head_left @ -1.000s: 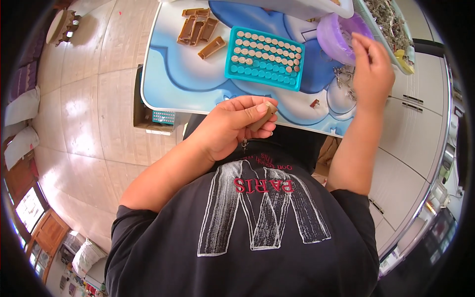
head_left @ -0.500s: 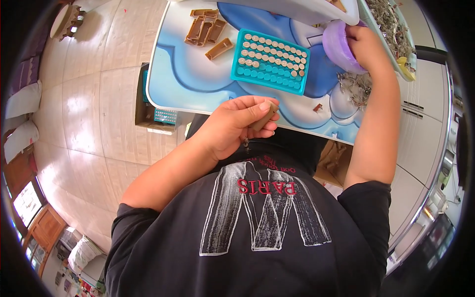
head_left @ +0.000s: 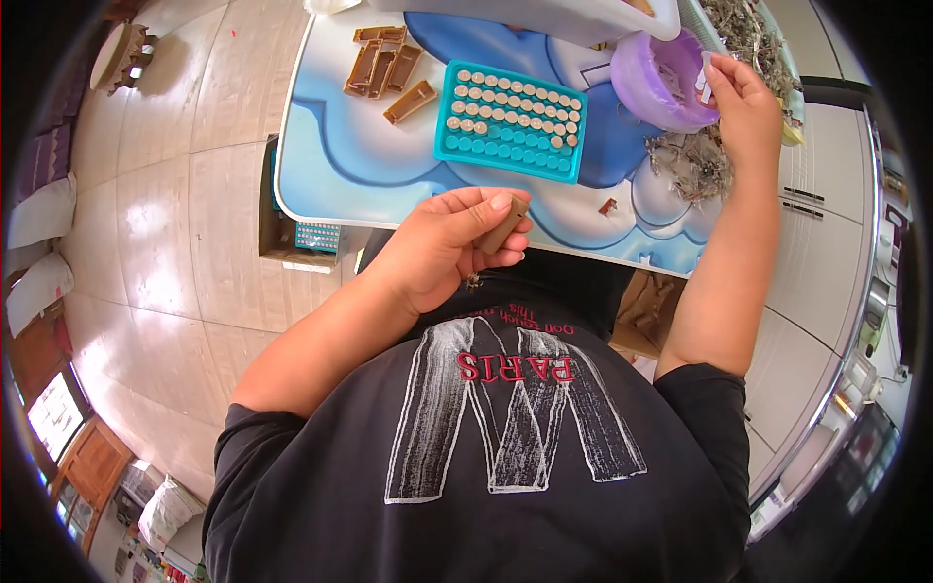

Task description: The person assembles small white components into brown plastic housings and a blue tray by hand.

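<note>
My left hand (head_left: 462, 233) is closed around a small brown plastic case (head_left: 502, 229) just off the table's near edge. My right hand (head_left: 746, 112) pinches a thin whitish strip (head_left: 704, 83) at the right rim of a purple bowl (head_left: 634, 73). Pale slender pieces lie inside that bowl. Between my hands and farther back sits a teal tray (head_left: 505, 173) with rows of round silvery discs (head_left: 515, 100); part of its near rows shows bare teal rounds. Several brown cases (head_left: 387, 68) like the held one lie to its left.
A tangled heap of silvery pieces (head_left: 690, 167) lies below the bowl, with a small reddish-brown bit (head_left: 608, 207) nearer me. A white bin (head_left: 583, 17) and a basket of silvery scraps (head_left: 746, 39) stand at the back. On the floor, a cardboard box (head_left: 267, 228) holds teal trays.
My right hand has come up out of the purple bowl and now shows a whitish strip between its fingers. My left hand keeps hold of the brown case. The view has shifted slightly.
</note>
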